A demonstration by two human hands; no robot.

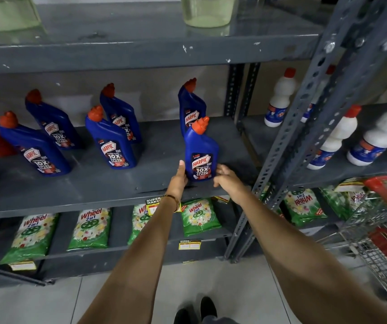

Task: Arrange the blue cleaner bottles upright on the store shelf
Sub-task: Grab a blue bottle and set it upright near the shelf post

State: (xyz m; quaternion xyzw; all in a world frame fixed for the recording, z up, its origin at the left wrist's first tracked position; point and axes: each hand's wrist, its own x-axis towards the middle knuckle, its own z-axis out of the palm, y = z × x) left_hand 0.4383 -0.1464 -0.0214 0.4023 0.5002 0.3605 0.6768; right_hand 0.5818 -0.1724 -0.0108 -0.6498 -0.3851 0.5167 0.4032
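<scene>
- I see a grey metal shelf (108,183) filling most of the view, with a red-handled wire cart (384,220) at the right edge.
- Six blue bottles with red caps stand upright on the middle shelf, in pairs set front and back; five sit untouched to the left and behind.
- The front bottle (201,153) of the right pair stands near the shelf's front edge, label facing me, just ahead of the back bottle (191,106).
- My left hand (178,178) presses that front bottle's lower left side, thumb up.
- My right hand (226,177) is at its lower right side; its fingers (220,170) look loosely curled, though I cannot tell whether they touch.
- Green detergent packets (89,228) lie on the lower shelf.
</scene>
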